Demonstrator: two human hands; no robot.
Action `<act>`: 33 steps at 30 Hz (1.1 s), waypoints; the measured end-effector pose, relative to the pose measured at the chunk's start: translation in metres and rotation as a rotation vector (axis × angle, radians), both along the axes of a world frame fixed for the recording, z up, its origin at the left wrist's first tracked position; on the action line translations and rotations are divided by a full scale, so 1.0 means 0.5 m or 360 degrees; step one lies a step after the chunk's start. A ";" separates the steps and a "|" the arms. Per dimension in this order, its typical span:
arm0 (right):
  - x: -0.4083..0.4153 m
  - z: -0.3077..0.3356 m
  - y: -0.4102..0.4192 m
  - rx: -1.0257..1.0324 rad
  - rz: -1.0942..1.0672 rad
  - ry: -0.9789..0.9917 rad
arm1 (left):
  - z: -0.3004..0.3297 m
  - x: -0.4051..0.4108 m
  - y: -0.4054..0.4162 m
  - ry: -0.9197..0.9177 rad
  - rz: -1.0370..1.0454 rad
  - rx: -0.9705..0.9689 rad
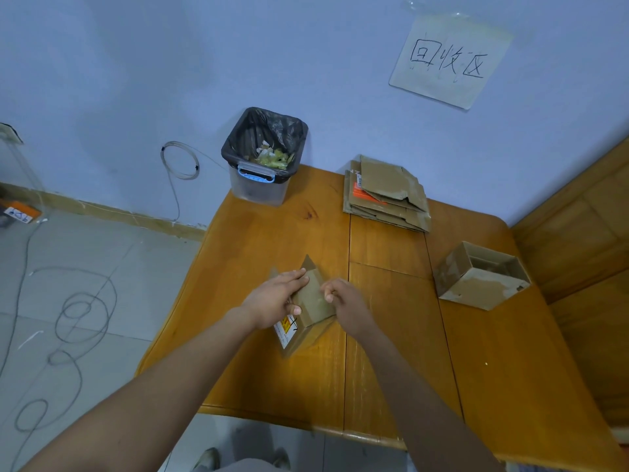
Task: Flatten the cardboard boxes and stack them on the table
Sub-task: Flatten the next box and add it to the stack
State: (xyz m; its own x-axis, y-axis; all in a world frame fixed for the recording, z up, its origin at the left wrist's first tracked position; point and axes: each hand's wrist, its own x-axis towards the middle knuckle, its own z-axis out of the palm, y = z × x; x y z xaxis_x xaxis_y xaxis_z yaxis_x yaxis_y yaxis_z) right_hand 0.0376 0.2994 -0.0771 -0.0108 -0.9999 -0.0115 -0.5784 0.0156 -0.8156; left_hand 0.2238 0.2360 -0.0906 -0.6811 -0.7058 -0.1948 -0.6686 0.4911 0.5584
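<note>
On the orange wooden surface (258, 369), the left hand (277, 298) grips a small brown cardboard box (311, 306) with a yellow label, the right hand (343, 304) pinches its other edge, and farther right lie a flattened cardboard stack (388, 195) and an open brown box (480, 279).

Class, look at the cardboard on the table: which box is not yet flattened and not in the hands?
The open box by the table's right edge: it stands upright, untouched.
</note>
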 end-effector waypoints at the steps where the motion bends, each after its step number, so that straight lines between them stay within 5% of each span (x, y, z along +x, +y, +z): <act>1: -0.004 0.002 0.002 0.0036 -0.0009 -0.0011 | 0.000 0.000 -0.001 -0.0002 -0.0002 -0.0004; 19: -0.034 0.023 0.015 0.0257 -0.0203 -0.0466 | -0.003 -0.003 -0.015 -0.0034 0.0023 -0.0017; 26: -0.056 0.043 0.057 0.0106 -0.0203 -0.0504 | -0.004 -0.001 -0.014 -0.0047 -0.0002 -0.0023; 29: -0.050 0.047 0.067 0.0112 -0.0123 -0.0336 | 0.004 -0.003 -0.018 -0.0081 -0.0036 -0.0043; 33: -0.030 0.026 0.060 0.0072 0.0121 0.0280 | 0.012 -0.010 -0.015 -0.0105 -0.0063 -0.0046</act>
